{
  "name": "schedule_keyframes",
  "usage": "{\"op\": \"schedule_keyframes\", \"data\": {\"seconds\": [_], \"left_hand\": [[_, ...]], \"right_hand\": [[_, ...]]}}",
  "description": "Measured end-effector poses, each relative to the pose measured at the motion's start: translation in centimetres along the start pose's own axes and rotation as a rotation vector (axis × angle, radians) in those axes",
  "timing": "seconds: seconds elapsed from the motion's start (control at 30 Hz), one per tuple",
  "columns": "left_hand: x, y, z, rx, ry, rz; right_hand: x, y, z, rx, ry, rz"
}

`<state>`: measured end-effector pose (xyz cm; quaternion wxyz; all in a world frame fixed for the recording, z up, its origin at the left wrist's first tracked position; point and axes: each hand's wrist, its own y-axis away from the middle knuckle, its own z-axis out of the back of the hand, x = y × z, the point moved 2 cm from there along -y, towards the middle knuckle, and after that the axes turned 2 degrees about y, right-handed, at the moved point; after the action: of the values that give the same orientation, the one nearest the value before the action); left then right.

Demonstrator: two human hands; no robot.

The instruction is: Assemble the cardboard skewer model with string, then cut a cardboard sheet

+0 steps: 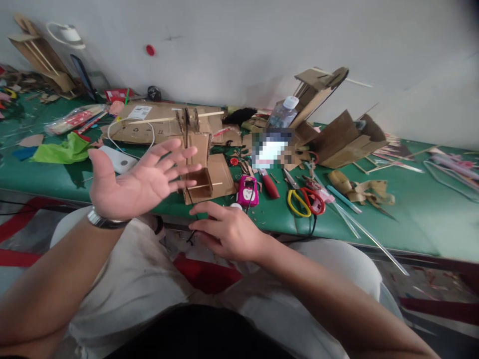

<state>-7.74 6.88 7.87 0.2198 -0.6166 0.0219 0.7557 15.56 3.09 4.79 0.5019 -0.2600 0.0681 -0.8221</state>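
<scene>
My left hand (130, 182) is raised palm up in front of the cardboard model, fingers spread and holding nothing. A black cord (186, 130) comes down from the top of the small cardboard model (198, 149), and its knotted lower end hangs past the table's edge. At that lower end, my right hand (228, 229) has its curled fingertips on the cord; the thumb is hidden under the hand. Thin wooden sticks (207, 186) cross the model's top and its open box base. A magenta tape measure (247, 191) lies just beyond my right hand.
Right of the tape measure lie a red-handled tool (270, 184) and scissors (305, 199) with yellow and red handles. A clear bottle (284, 112) and cardboard structures (348, 139) stand behind. Clear strips (374, 242) overhang the front edge. A white phone-like object (118, 159) lies behind my left hand.
</scene>
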Motion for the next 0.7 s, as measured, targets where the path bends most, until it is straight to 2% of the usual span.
{"op": "schedule_keyframes", "data": {"seconds": [0.07,0.17,0.2,0.27,0.37,0.43,0.57,0.7], "left_hand": [[0.4,-0.2,1.7,-0.061,0.019,-0.029],[2.2,-0.3,4.0,-0.072,-0.555,0.149],[3.0,-0.3,4.5,-0.015,-0.731,0.224],[4.6,-0.3,4.8,0.128,-0.897,0.356],[6.1,-0.2,4.0,0.329,-0.987,0.395],[6.4,-0.1,3.0,0.412,-1.002,0.371],[6.1,-0.1,1.2,0.438,-0.928,0.333],[5.8,-0.2,0.2,0.440,-0.940,0.335]], "right_hand": [[-0.1,0.1,0.1,-0.068,-0.011,0.010],[0.0,0.1,0.2,-0.133,-0.004,0.027],[0.1,0.1,0.2,-0.143,-0.005,0.037],[0.3,0.0,0.3,-0.159,-0.029,0.055],[0.5,-0.2,0.4,-0.193,-0.111,0.051],[0.6,-0.2,0.6,-0.221,-0.167,0.035],[0.7,-0.3,1.1,-0.234,-0.269,0.021],[0.6,-0.5,1.9,-0.264,-0.341,0.011]]}}
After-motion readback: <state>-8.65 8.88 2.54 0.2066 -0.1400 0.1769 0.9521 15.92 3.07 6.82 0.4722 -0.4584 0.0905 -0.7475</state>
